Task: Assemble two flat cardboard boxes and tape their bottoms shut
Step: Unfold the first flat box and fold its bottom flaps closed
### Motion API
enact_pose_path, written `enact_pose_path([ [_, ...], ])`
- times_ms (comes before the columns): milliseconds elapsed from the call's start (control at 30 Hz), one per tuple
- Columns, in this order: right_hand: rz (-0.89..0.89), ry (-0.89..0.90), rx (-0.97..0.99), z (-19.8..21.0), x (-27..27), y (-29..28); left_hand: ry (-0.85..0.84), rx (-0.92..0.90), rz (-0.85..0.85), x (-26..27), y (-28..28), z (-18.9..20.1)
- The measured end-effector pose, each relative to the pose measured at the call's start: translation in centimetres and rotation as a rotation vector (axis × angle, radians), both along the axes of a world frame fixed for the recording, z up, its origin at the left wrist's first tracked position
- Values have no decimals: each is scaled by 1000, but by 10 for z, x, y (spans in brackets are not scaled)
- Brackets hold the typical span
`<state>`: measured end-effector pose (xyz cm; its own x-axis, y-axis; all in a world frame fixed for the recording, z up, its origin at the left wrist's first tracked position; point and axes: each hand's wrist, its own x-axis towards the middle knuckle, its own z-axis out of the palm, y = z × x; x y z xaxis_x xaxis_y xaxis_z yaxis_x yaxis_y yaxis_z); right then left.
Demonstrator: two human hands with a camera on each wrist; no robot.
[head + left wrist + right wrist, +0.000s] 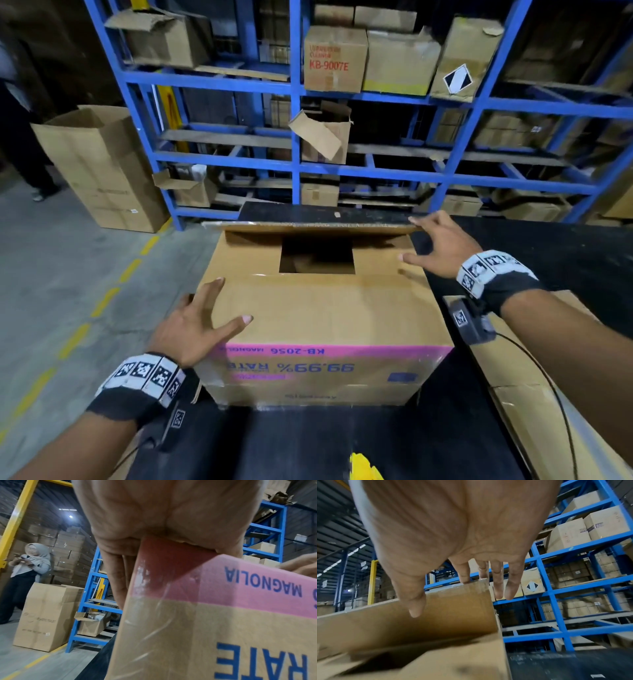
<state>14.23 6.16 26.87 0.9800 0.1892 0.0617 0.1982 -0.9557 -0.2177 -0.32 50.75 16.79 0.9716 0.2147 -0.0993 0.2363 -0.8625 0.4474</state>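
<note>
Standing upside down on a black bench (342, 442): brown cardboard box with pink printed band (325, 329), bottom flaps partly folded, centre gap open, far flap (308, 226) raised. Risk: near flap springing up if pressure eases. Left hand (191, 329) spread flat on near corner; right hand (442, 246), fingers (498, 582) wide, touching far flap's edge.

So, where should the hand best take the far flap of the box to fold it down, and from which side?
Take the far flap by its free long edge near the right corner, coming from the right, where the right hand already reaches. That flap stands raised while the near flap lies flat, so its edge is free to pinch and press down.
</note>
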Motion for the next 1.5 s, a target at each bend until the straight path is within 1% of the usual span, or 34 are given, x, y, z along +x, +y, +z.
enact_pose_path([
  [100, 34, 135, 19, -29, -42, -13, 6, -49, -11, 2, -2, 9],
  [167, -20, 262, 70, -49, -60, -16, 1, -74, -25, 3, -4, 13],
  [233, -91, 342, 160, -69, -70, -17, 13, -68, -54, 8, -5, 21],
  [333, -107, 389, 330, -86, -72, -14, 48, -56, -97, 25, 1, 25],
  [433, -192, 351, 396, -88, -74, -1, 74, -88, -26, 34, 3, 19],
  [567, -279, 299, 448, -84, -82, 10, 29, -134, 3, 33, 2, 15],
  [733, -253, 279, 476, -73, -100, 10, 18, -147, -11, 14, 16, 26],
  [800, -253, 267, 502, -76, -110, 12, 21, -139, -11, 4, 20, 23],
  [900, -274, 257, 463, -87, -121, 17, 11, -155, -3, -5, 23, 8],
  [967, -277, 217, 460, -92, -125, 19, -27, -167, -1, -8, 22, 1],
  [1100, -269, 135, 443, -94, -131, 20, -131, -217, -9, -11, 20, -1],
  [1167, -276, 114, 432, -94, -135, 22, -156, -239, -20, -14, 20, -2],
  [1267, -271, 99, 424, -94, -135, 26, -148, -201, -15, -16, 22, 0],
  [1400, -220, 126, 450, -96, -130, 37, -122, -120, 26, -22, 32, 4],
  [1500, -218, 149, 454, -95, -128, 52, -113, -110, 60, -29, 40, 4],
])
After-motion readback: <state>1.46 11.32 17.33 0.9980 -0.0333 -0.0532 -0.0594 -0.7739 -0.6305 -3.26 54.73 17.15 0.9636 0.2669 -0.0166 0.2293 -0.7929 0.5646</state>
